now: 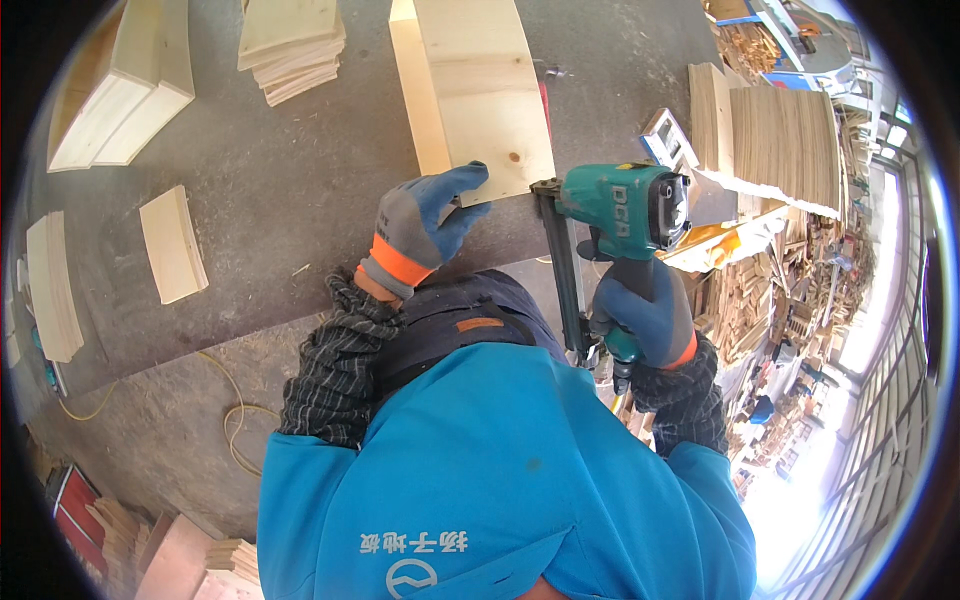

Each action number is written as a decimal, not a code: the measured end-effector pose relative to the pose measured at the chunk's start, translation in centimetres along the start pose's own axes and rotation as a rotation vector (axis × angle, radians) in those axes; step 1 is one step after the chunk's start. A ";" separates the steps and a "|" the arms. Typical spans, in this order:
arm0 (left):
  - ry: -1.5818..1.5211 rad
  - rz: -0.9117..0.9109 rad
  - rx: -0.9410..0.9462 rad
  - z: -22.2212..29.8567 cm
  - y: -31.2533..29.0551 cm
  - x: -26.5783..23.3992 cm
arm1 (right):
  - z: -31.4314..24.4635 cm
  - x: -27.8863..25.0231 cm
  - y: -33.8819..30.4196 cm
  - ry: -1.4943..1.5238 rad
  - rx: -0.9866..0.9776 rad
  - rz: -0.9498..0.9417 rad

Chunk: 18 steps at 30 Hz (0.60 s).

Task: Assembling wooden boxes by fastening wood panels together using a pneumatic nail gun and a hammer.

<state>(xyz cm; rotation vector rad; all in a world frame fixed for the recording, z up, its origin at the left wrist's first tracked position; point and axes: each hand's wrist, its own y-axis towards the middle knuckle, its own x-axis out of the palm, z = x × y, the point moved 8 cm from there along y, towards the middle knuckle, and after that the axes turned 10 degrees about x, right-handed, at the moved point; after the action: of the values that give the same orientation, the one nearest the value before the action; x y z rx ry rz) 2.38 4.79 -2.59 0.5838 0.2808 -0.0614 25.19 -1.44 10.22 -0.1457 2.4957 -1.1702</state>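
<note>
A pale wooden box [487,100] lies on the grey work table, its near end at the table's front edge. My left hand [430,215], in a grey and blue glove with an orange cuff, grips that near end, fingers bent over its corner. In my right hand [648,315], gloved alike, is a teal and black nail gun [610,205], held by its handle. The gun's nose touches or nearly touches the box's near right corner. Its long dark magazine slants down toward me. Whether the trigger is pressed I cannot tell.
More wooden boxes [125,90] stand at the far left. Stacks of thin boards [290,45] lie nearby, with smaller piles [173,245] at left. Right of the table are a small carton [668,140], a tall stack of panels [785,145] and heaped offcuts. A yellow hose [238,410] trails over the floor.
</note>
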 end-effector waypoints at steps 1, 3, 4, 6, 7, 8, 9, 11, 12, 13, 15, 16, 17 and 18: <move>0.000 -0.040 -0.002 0.0 0.0 0.3 | 0.3 -0.6 -0.1 0.002 0.007 0.042; 0.006 0.001 -0.005 0.1 0.0 -0.1 | 0.8 -1.8 -0.2 0.104 -0.011 0.011; 0.003 -0.042 -0.018 0.2 0.0 0.1 | 1.5 -2.9 -0.1 0.097 -0.004 0.052; 0.021 -0.105 -0.102 0.0 -0.3 0.0 | 2.7 -5.4 0.4 0.086 -0.096 0.125; 0.013 -0.136 -0.088 0.4 -0.2 -0.2 | 3.9 -6.9 1.3 0.086 -0.089 0.185; 0.044 -0.157 -0.082 0.8 -0.3 -0.5 | 5.0 -8.9 2.5 -0.020 -0.112 0.320; 0.092 -0.140 -0.079 1.2 -0.4 -1.1 | 6.1 -10.3 3.9 -0.116 -0.150 0.392; 0.003 -0.055 -0.199 1.4 -0.8 -1.9 | 8.7 -13.2 7.3 -0.153 -0.191 0.520; -0.065 0.106 -0.346 0.6 -1.1 -2.9 | 9.6 -14.5 8.9 -0.307 -0.241 0.624; -0.073 0.075 -0.315 0.8 -0.5 -2.4 | 10.9 -15.5 10.5 -0.452 -0.239 0.677; -0.234 0.326 -0.528 -0.9 -0.7 -2.6 | 13.6 -17.9 13.6 -0.571 -0.188 0.747; -0.239 0.294 -0.492 -0.8 0.1 -1.9 | 15.3 -18.6 15.8 -0.688 -0.082 0.698; -0.278 0.314 -0.577 -1.4 0.2 -1.1 | 16.2 -19.8 17.1 -0.679 -0.089 0.756; -0.289 0.363 -0.674 -2.0 0.0 -0.7 | 17.2 -20.5 18.5 -0.725 -0.070 0.765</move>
<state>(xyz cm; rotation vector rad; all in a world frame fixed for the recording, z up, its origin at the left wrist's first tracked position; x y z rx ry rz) 1.24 5.89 -4.02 -0.0551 -0.0950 0.2900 51.89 3.30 -7.78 0.2962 1.6870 -0.5582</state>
